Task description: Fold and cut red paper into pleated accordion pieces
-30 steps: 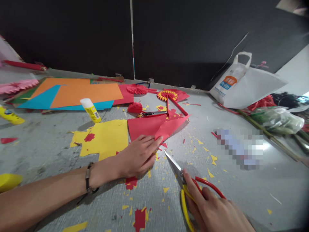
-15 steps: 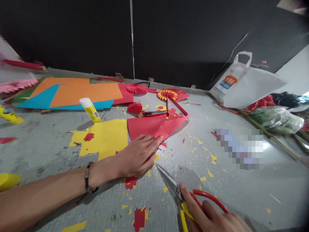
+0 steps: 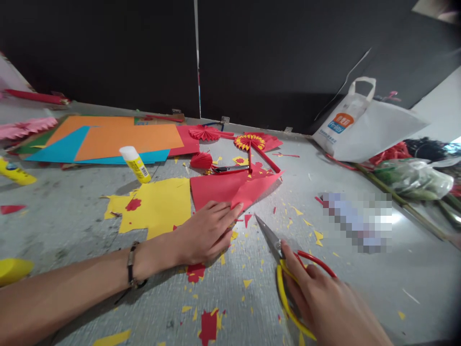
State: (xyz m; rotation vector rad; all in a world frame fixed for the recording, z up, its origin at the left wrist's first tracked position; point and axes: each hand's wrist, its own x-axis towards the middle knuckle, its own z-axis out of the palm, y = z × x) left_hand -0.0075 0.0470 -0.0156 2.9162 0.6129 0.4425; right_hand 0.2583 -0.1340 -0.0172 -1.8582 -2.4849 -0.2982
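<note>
A folded red paper [image 3: 223, 187] lies on the grey table, its right part bent over. My left hand [image 3: 207, 233] lies palm down on the paper's lower edge, fingers pressing it flat. My right hand [image 3: 317, 293] grips scissors [image 3: 268, 234] with red and yellow handles at the lower right. Their closed blades point up and left, just off the table below the red paper and apart from it. A small red triangle of paper [image 3: 248, 220] lies between the blade tip and my left hand. Left of the red paper is a yellow sheet [image 3: 165, 202] with ragged edges.
A glue stick [image 3: 136, 164] stands behind the yellow sheet. Orange sheets [image 3: 144, 139], paper fans [image 3: 249, 142] and a box cutter [image 3: 230, 169] lie at the back. A white bag [image 3: 353, 120] and plastic-wrapped stems [image 3: 410, 178] are at the right. Yellow scraps [image 3: 313, 257] litter the table.
My right hand has moved the scissors up and to the right, and their handles have turned. The small red triangle now lies apart from the red paper. My left hand has stayed in place.
</note>
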